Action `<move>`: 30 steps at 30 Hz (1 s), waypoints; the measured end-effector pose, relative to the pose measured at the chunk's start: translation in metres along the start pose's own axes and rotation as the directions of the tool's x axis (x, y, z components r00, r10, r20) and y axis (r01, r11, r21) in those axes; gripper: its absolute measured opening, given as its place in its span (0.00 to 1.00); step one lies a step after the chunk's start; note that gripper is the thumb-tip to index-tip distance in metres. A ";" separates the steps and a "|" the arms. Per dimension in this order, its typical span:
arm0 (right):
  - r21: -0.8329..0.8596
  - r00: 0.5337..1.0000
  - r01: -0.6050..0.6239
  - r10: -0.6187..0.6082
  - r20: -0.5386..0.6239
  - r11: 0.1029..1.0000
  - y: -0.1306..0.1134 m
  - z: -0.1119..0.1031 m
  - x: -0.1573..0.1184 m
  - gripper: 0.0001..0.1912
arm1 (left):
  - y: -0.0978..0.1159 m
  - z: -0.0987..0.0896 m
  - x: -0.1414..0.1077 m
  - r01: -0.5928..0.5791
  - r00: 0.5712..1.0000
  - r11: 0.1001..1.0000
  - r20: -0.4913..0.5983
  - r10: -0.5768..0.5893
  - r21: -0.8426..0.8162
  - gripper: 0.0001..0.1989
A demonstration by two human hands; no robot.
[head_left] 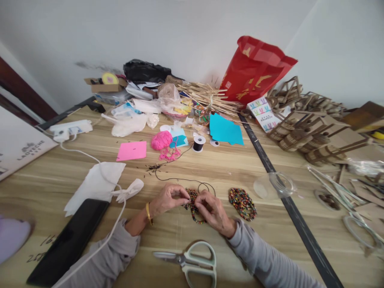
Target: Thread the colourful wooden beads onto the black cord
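Observation:
My left hand is closed in a pinch of thumb and forefinger, and what lies between the tips is too small to make out. Close beside it, my right hand is also pinched, with a looped black cord running in behind its fingers. Between and under both hands lies a string of multicoloured beads, partly hidden by the fingers. To the right rests another coiled bundle of beads. The cord leads back to a white spool. Scissors with pale green handles lie in front of me.
A black phone-like slab, white tissue and a white cable are at left. Further back are a pink card, pink yarn and a blue sheet. A red bag and wooden baskets stand right.

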State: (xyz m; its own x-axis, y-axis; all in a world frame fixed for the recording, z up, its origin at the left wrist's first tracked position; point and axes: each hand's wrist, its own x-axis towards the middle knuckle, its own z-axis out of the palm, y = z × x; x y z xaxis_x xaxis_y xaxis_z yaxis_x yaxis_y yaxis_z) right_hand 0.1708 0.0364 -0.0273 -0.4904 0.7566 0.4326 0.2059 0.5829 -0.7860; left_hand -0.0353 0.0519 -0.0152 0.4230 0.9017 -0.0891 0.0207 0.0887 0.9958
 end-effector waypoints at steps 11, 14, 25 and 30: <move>-0.014 1.000 -0.006 0.006 0.001 1.000 0.000 0.001 0.000 0.05 | -0.002 0.000 0.000 -0.010 0.999 1.000 0.044 0.010 0.008 0.12; -0.013 1.000 -0.001 0.001 0.002 1.000 0.000 0.001 0.001 0.05 | -0.004 0.000 0.000 -0.011 0.999 1.000 0.043 0.010 0.020 0.12; -0.024 1.000 -0.009 0.009 0.004 1.000 0.000 0.002 0.001 0.06 | -0.002 0.000 0.000 -0.005 0.999 0.999 0.048 0.002 0.053 0.11; -0.034 1.000 0.000 0.000 0.002 0.999 0.001 0.003 0.001 0.03 | 0.000 0.001 -0.001 -0.017 0.999 0.999 0.050 0.015 0.048 0.10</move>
State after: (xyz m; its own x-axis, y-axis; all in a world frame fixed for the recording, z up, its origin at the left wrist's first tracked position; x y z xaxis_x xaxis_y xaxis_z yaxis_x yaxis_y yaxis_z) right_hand 0.1682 0.0370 -0.0285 -0.4918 0.7562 0.4316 0.2345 0.5924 -0.7707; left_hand -0.0348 0.0511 -0.0156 0.4683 0.8805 -0.0732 0.0570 0.0526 0.9970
